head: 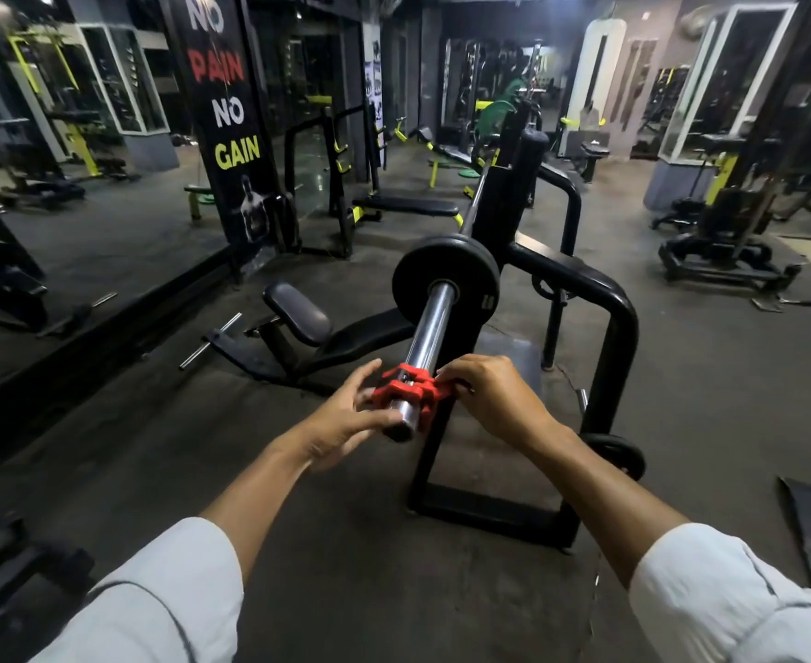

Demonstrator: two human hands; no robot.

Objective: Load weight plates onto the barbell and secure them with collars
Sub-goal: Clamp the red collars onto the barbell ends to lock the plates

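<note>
We stood at the near end of the barbell (429, 323), which lay across a black rack (599, 299) on the gym floor, w/ one black weight plate (444, 279) already pushed up the chrome sleeve toward the rack. That plate looked heavy and stiff, prob. rubber-faced, best taken by the rim w/ both hands; the bare sleeve looked smooth and slick, so nothing would stay put on it w/o clamping. A second small plate (616, 454) leaned low by the rack foot on our right. The red collar (410, 392) sat round the sleeve close to its tip, well apart from the plate, so it secured nothing yet. It seemed light, hard plastic, likely a lever type, best held by its two sides and slid in. Our right hand (487, 399) had fingers curled over the collar's right side, pinching it. Our left hand (346, 413) had fingers spread and fairly straight, tips touching the collar's left side, not clamped.
</note>
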